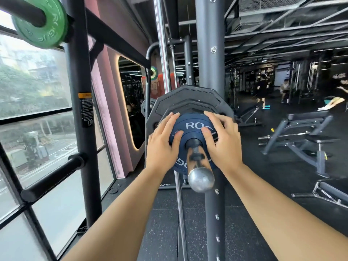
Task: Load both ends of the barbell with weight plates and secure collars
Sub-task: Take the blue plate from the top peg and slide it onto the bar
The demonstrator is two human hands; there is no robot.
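Both bare arms reach straight out, side by side, to the end of the shiny silver metal barbell (201,178), which points back at the person. The left hand (162,146) and the right hand (223,142) hold the small dark blue round weight plate with white letters (194,125), one on each side. Their fingers curl over its rim and the thumbs press on its face. This plate sits on the bar, just in front of the big black many-sided weight plates (188,98). A green round weight plate (40,23) hangs on a dark peg (22,12) at the top left.
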